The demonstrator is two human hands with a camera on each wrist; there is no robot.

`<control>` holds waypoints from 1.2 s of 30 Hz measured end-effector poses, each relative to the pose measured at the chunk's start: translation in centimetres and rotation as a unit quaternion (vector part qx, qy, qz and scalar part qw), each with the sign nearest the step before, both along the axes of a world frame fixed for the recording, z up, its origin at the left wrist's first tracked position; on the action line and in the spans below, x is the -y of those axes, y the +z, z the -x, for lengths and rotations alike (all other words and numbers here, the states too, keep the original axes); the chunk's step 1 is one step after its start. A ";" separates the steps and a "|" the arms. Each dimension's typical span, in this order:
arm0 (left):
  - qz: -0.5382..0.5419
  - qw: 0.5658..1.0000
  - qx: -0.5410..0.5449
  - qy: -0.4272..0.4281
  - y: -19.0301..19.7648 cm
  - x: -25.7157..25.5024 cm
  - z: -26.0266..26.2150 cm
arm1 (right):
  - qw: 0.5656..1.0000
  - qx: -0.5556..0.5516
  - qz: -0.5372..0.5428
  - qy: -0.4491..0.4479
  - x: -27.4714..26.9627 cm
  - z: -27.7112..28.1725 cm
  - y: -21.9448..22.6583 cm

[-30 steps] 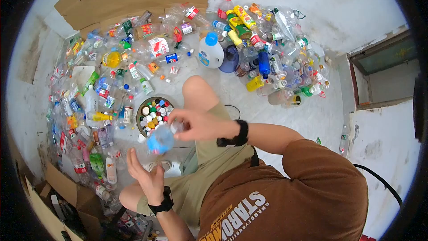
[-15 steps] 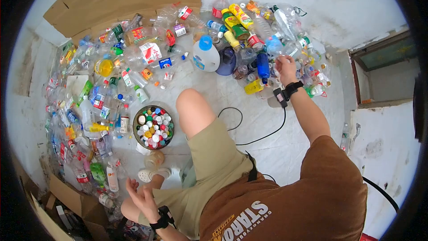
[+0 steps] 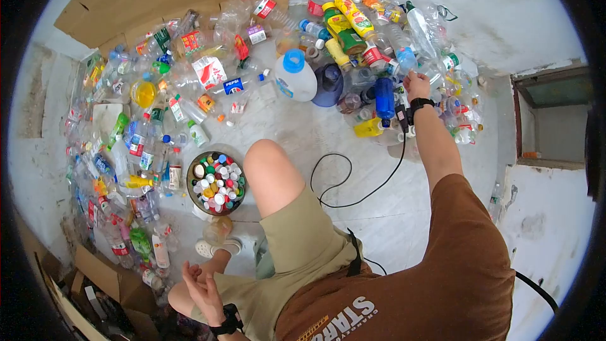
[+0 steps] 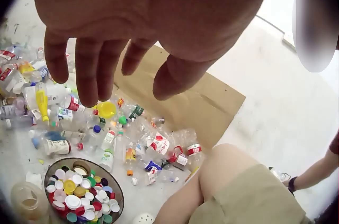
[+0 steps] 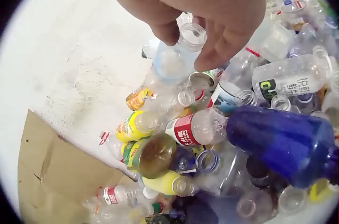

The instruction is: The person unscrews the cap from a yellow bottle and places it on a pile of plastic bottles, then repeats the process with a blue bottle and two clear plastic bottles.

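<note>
My right hand (image 3: pixel 418 87) is stretched out over the right-hand pile of bottles. Its thumb and fingers pinch a clear, light-blue-tinted bottle (image 5: pixel 175 64) near the neck, and the bottle's uncapped mouth faces back toward the wrist. Right below it lie a bottle with a red label (image 5: pixel 186 129), a yellow bottle (image 5: pixel 139 123) and a dark blue bottle (image 5: pixel 280 142). My left hand (image 3: pixel 203 292) hovers near the bent leg, holding nothing, its fingers loosely extended. In the left wrist view its fingers (image 4: pixel 87 75) hang apart above the other pile.
A round bowl of loose caps (image 3: pixel 190 192) stands by the knee, with a tan jar (image 3: pixel 218 230) next to it. A second bottle pile (image 3: pixel 136 145) spreads along the left. A white jug (image 3: pixel 295 79) stands between the piles. A black cable (image 3: pixel 372 196) trails to the right wrist.
My right hand swung from near the left hand out to the right pile with the light blue bottle, then a little further in. The left hand lowered slightly and stayed empty.
</note>
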State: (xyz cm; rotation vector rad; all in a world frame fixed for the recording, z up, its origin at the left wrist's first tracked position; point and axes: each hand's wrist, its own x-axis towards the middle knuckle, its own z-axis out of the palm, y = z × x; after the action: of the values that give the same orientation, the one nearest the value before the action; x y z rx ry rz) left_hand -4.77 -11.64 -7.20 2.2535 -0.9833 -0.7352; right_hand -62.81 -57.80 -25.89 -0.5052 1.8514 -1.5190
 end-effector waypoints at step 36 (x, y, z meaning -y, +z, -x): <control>-0.023 0.999 -0.032 -0.026 0.1 0.9 0.4 | 0.936 0.322 -0.092 0.109 -6.2 -4.9 -0.7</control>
State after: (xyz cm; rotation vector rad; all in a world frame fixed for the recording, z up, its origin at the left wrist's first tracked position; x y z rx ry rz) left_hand -5.20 -12.53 -7.06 2.2358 -1.0059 -0.8551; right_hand -57.91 -51.63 -26.55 -0.0919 1.3487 -1.1590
